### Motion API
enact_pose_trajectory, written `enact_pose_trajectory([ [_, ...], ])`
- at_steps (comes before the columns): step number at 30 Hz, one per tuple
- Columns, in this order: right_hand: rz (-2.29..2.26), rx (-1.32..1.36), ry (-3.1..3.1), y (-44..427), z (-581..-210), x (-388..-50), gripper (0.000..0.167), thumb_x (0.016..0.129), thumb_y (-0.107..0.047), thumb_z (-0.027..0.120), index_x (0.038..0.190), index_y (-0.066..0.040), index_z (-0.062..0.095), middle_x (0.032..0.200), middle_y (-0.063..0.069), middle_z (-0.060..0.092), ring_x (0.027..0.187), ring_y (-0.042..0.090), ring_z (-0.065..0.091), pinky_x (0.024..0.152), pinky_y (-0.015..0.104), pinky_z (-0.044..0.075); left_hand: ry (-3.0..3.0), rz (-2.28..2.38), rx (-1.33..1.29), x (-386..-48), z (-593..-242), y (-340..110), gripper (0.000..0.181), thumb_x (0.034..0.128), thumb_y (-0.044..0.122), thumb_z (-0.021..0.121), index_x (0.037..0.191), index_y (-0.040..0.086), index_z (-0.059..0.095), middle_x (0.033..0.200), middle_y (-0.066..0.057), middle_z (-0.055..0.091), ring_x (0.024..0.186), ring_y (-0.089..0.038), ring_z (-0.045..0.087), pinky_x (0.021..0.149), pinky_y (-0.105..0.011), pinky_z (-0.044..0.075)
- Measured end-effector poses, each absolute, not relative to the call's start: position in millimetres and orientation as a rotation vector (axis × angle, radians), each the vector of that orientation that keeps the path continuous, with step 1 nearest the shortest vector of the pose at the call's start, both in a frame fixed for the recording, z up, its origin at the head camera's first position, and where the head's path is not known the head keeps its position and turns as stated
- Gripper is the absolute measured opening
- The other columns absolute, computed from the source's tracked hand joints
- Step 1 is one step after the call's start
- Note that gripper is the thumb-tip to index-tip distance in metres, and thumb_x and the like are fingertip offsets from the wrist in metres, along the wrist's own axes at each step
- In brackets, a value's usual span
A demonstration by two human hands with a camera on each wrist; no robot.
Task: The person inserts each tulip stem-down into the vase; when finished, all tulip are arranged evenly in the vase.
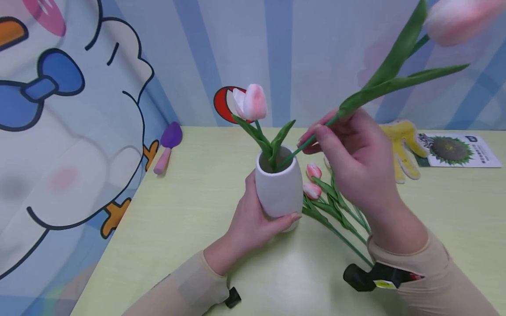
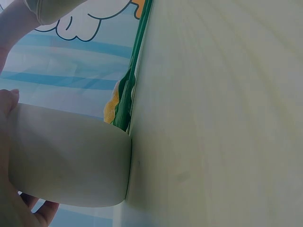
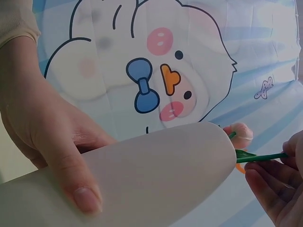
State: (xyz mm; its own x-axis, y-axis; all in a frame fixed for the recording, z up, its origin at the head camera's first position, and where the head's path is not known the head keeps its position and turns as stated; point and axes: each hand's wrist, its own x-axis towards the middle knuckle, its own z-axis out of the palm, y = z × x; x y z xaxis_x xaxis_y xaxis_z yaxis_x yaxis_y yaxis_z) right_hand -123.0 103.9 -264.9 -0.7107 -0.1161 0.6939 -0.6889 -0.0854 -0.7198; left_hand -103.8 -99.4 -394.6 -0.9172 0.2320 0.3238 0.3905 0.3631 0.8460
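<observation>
A white vase [image 1: 279, 193] stands on the table, and the left hand [image 1: 253, 219] grips its lower side with thumb and fingers curled round it. One pink-white tulip [image 1: 254, 103] with two green leaves is in the vase. The right hand [image 1: 357, 158] pinches the green stem of a second pink tulip [image 1: 458, 22]; the stem's lower end is inside the vase mouth, and the flower leans up to the right. In the right wrist view the right hand [image 3: 279, 184] holds that stem at the vase rim, while the left hand [image 3: 57, 137] wraps the vase [image 3: 156, 175].
Several pink tulips [image 1: 312, 191] lie on the table [image 1: 178, 219] to the right of the vase. A purple shovel [image 1: 171, 136] with a pink handle lies at the back left. At the back right are a yellow glove [image 1: 403, 140] and a printed packet [image 1: 458, 150]. A cartoon backdrop [image 1: 189, 52] stands behind.
</observation>
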Motion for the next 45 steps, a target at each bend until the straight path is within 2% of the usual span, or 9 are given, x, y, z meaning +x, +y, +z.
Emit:
enact_pose_trajectory([
  [3, 1.809, 0.849, -1.809, 102.9, -265.2, -122.5, 0.013, 0.098, 0.003, 0.063, 0.103, 0.015, 0.058, 0.092, 0.012, 0.074, 0.081, 0.021, 0.073, 0.078, 0.028, 0.061, -2.473, -1.592, -0.555, -103.7, -394.5, -99.8, 0.113, 0.0758, 0.026, 0.093, 0.159, 0.029, 0.016, 0.14, 0.005, 0.052, 0.123, -0.016, 0.058, 0.099, -0.046, 0.054],
  [13, 1.865, 0.809, -1.817, 100.5, -265.4, -122.8, 0.015, 0.097, 0.006, 0.063, 0.109, 0.014, 0.063, 0.092, 0.016, 0.073, 0.079, 0.021, 0.073, 0.074, 0.031, 0.062, -2.479, -1.618, -0.551, -102.9, -392.2, -99.1, 0.112, 0.076, 0.026, 0.093, 0.158, 0.029, 0.016, 0.141, 0.006, 0.052, 0.124, -0.015, 0.057, 0.1, -0.046, 0.054],
  [19, 1.896, 0.792, -1.835, 102.2, -266.8, -124.3, 0.016, 0.102, -0.002, 0.059, 0.105, 0.013, 0.065, 0.093, 0.013, 0.073, 0.079, 0.02, 0.075, 0.075, 0.031, 0.063, -2.478, -1.621, -0.547, -103.1, -392.6, -98.7, 0.112, 0.0758, 0.026, 0.093, 0.158, 0.028, 0.017, 0.141, 0.006, 0.052, 0.123, -0.016, 0.058, 0.1, -0.047, 0.054],
  [24, 1.931, 0.777, -1.818, 101.7, -268.8, -126.2, 0.012, 0.099, 0.001, 0.063, 0.1, 0.013, 0.068, 0.092, 0.011, 0.074, 0.078, 0.019, 0.074, 0.077, 0.03, 0.062, -2.483, -1.617, -0.544, -103.3, -393.1, -98.9, 0.112, 0.0759, 0.026, 0.093, 0.158, 0.028, 0.016, 0.14, 0.006, 0.052, 0.123, -0.015, 0.057, 0.1, -0.046, 0.054],
  [27, 1.909, 0.775, -1.821, 100.8, -269.3, -126.6, 0.012, 0.097, 0.004, 0.064, 0.105, 0.011, 0.068, 0.09, 0.01, 0.074, 0.078, 0.019, 0.074, 0.076, 0.03, 0.062, -2.485, -1.616, -0.545, -103.4, -393.0, -99.1, 0.113, 0.0757, 0.027, 0.093, 0.158, 0.028, 0.016, 0.141, 0.006, 0.052, 0.124, -0.015, 0.057, 0.1, -0.046, 0.054],
  [31, 1.88, 0.774, -1.833, 100.5, -268.8, -126.5, 0.022, 0.097, 0.005, 0.063, 0.119, 0.003, 0.065, 0.086, 0.013, 0.071, 0.078, 0.02, 0.073, 0.073, 0.03, 0.062, -2.487, -1.625, -0.547, -103.4, -392.2, -99.0, 0.113, 0.076, 0.027, 0.093, 0.158, 0.03, 0.016, 0.141, 0.006, 0.051, 0.125, -0.015, 0.056, 0.1, -0.046, 0.053],
  [33, 1.892, 0.779, -1.818, 100.4, -268.5, -126.7, 0.025, 0.097, 0.006, 0.063, 0.121, 0.0, 0.063, 0.083, 0.015, 0.069, 0.078, 0.021, 0.074, 0.072, 0.03, 0.062, -2.488, -1.627, -0.548, -103.4, -391.9, -98.9, 0.113, 0.0763, 0.027, 0.093, 0.158, 0.031, 0.015, 0.141, 0.007, 0.051, 0.125, -0.014, 0.056, 0.101, -0.046, 0.053],
  [39, 1.904, 0.808, -1.801, 97.7, -269.4, -127.3, 0.021, 0.096, 0.008, 0.064, 0.116, 0.009, 0.059, 0.083, 0.018, 0.068, 0.077, 0.022, 0.073, 0.072, 0.031, 0.062, -2.481, -1.63, -0.548, -103.5, -392.9, -99.3, 0.114, 0.0763, 0.027, 0.093, 0.159, 0.033, 0.015, 0.142, 0.007, 0.05, 0.126, -0.014, 0.056, 0.101, -0.046, 0.053],
  [45, 1.901, 0.79, -1.816, 96.1, -270.7, -127.2, 0.02, 0.095, 0.008, 0.064, 0.114, 0.011, 0.059, 0.088, 0.014, 0.069, 0.078, 0.021, 0.073, 0.074, 0.03, 0.061, -2.476, -1.652, -0.544, -103.6, -392.9, -99.6, 0.113, 0.0764, 0.027, 0.093, 0.158, 0.035, 0.015, 0.142, 0.01, 0.05, 0.126, -0.013, 0.055, 0.101, -0.047, 0.053],
])
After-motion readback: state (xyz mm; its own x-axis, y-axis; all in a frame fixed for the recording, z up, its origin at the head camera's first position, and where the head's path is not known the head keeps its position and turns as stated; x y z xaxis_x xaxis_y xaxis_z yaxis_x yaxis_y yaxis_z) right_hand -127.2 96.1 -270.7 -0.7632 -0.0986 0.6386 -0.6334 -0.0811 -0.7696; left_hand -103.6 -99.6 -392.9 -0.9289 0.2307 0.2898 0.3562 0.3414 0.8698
